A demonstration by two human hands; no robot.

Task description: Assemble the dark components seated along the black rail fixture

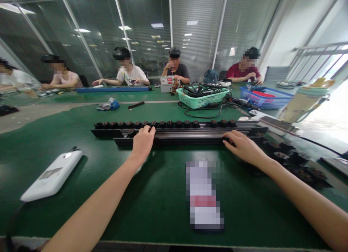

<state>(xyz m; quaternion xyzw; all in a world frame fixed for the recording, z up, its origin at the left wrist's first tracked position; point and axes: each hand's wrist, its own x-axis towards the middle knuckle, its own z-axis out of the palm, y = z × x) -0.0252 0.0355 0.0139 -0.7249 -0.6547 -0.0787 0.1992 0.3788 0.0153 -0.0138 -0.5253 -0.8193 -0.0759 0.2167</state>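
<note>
Two long dark rails lie side by side across the green table. The far rail carries a row of several small black round parts. My left hand rests over the left part of the near rail, fingers curled on its edge, close to a single black part seated in it. At the near rail's right part, my right hand touches the edge with thumb and fingers. Its fingertips are partly hidden against the dark rail. More loose black parts lie right of my right hand.
A pixelated phone lies in front of the rails, a white device at left. Behind are a green basket of cables, a blue basket, gloves and several people. A bottle and phones stand or lie right.
</note>
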